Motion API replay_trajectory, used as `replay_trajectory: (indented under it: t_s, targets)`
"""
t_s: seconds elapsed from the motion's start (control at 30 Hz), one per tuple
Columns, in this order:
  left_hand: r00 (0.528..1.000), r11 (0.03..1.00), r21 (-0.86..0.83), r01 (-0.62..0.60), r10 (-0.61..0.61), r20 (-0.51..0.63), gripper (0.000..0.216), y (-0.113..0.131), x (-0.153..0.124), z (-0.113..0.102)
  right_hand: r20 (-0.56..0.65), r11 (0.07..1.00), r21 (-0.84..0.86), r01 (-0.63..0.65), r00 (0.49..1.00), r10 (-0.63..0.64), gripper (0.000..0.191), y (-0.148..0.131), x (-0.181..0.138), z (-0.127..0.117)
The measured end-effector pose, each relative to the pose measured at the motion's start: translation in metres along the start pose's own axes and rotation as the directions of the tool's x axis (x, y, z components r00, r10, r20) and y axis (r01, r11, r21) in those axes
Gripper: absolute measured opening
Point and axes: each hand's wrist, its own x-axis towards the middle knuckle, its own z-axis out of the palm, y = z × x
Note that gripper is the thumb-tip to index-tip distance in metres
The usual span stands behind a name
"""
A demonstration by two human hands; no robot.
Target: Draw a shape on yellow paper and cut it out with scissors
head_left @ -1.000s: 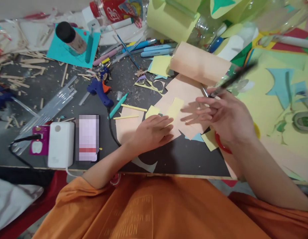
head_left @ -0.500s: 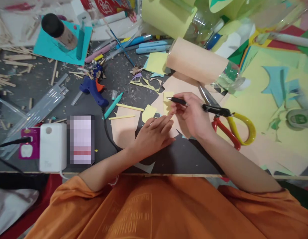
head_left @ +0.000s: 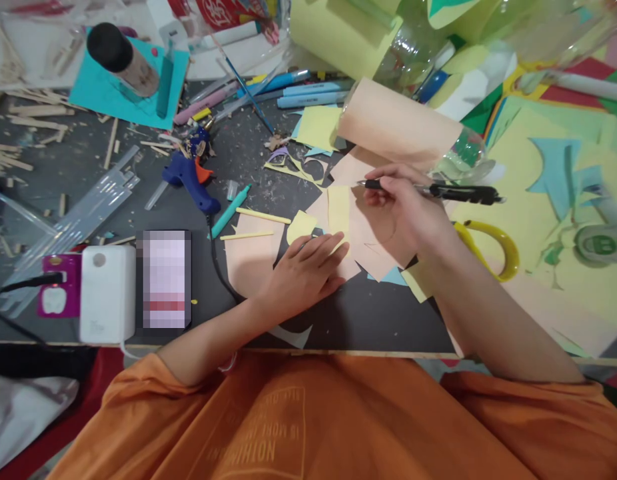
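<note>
My left hand [head_left: 304, 270] lies flat on peach paper pieces [head_left: 252, 257] on the dark table, its fingertips touching a small yellow paper strip [head_left: 338, 208]. My right hand [head_left: 406, 213] holds a black pen [head_left: 453, 193] level above the paper, tip pointing left over the peach sheet. Behind the right hand lies a plastic bottle wrapped in peach paper [head_left: 396, 123]. Yellow-handled scissors [head_left: 493, 240] lie partly hidden under my right wrist.
A blue glue gun [head_left: 188, 180], a teal marker [head_left: 231, 210], glue sticks [head_left: 83, 213], a white charger [head_left: 101, 293] and a phone [head_left: 166, 280] sit on the left. Pens, wood scraps and coloured paper sheets [head_left: 553, 200] crowd the back and right. The table edge [head_left: 338, 352] runs near my body.
My right hand has swung the pen down from a raised tilt to level over the paper, then shifted slightly right, covering the scissors. The left hand stays pressed on the paper.
</note>
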Motion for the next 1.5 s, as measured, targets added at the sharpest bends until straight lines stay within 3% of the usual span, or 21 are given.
replay_trajectory:
  t_s: [0.17,0.37,0.57,0.97,1.2,1.33,1.5]
  targets:
    - [1.0,1.0,0.018,-0.01,0.01,-0.011,0.042,0.0,-0.001,0.002,0.08,0.992,-0.118,0.035,0.996,-0.026,0.006,-0.007,0.002,-0.006]
    - [1.0,1.0,0.007,0.015,-0.015,-0.016,0.043,0.0,-0.001,0.003,0.202,0.977,-0.191,0.096,0.978,-0.056,0.007,-0.009,-0.021,0.012]
    - [1.0,1.0,0.018,0.003,-0.002,-0.015,0.041,-0.003,0.0,0.003,0.169,0.948,-0.278,0.152,0.98,-0.108,0.009,0.001,-0.022,0.016]
    - [1.0,0.998,0.07,0.001,0.001,-0.019,0.041,-0.002,0.0,0.004,0.278,0.948,-0.262,0.181,0.955,-0.106,0.008,-0.003,-0.023,0.016]
    - [0.998,0.998,0.07,-0.011,0.015,-0.057,0.041,-0.003,0.0,0.005,0.206,0.951,-0.234,0.204,0.966,-0.156,0.012,-0.001,-0.023,0.018]
    - [0.997,0.997,0.075,-0.012,0.017,-0.069,0.04,-0.002,0.0,0.005,0.244,0.95,-0.232,0.208,0.958,-0.15,0.01,0.001,-0.023,0.018]
    - [0.997,0.996,0.093,-0.006,0.013,-0.076,0.039,-0.002,-0.001,0.005,0.132,0.92,-0.289,0.263,0.963,-0.233,0.014,0.005,-0.023,0.018]
